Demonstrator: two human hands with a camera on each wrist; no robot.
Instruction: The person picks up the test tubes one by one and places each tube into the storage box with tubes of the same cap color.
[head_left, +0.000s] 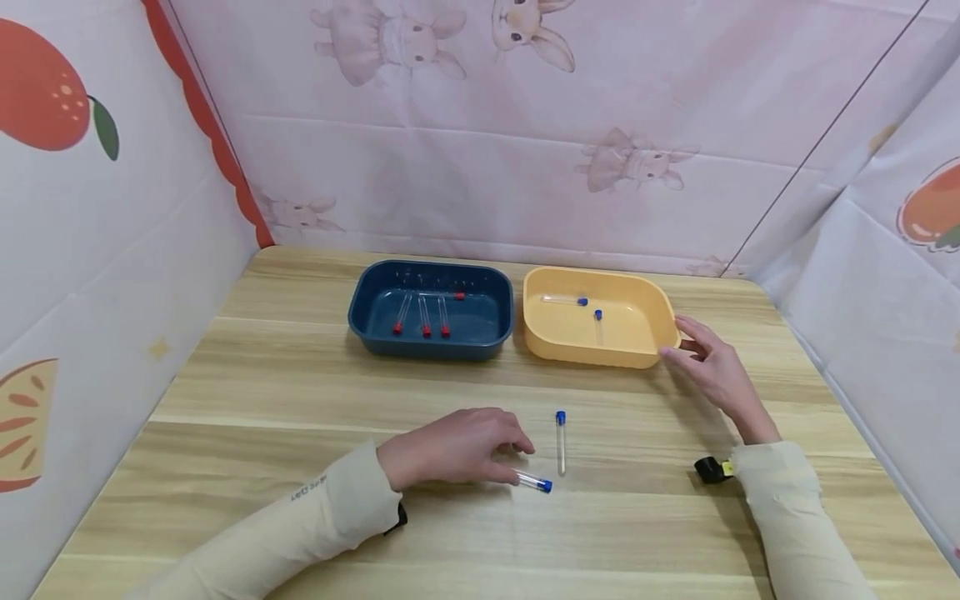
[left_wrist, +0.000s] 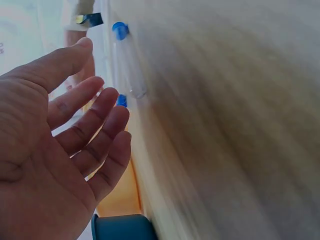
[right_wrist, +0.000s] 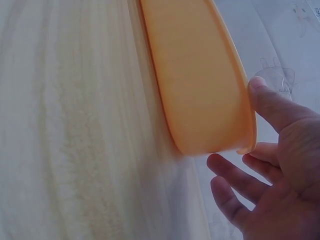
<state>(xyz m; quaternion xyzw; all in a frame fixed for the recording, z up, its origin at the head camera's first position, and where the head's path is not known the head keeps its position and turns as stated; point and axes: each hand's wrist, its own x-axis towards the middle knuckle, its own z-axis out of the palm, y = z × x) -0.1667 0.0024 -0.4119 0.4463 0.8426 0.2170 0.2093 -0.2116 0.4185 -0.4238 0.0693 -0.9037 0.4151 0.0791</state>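
My left hand hovers low over the table, fingers loosely bent and nothing in its grasp. Right at its thumb and fingertips lies a clear tube with a blue cap; the left wrist view shows this blue-capped tube beyond the fingers. A second blue-capped tube lies just to the right, cap toward the back. My right hand holds the right end of a yellow bin, thumb and fingers at its rim. Inside that bin are two blue-capped tubes.
To the left of the yellow bin stands a dark blue bin with several red-capped tubes in it. Both bins are near the back edge of the wooden table. Printed cloth walls surround the table at the back and sides.
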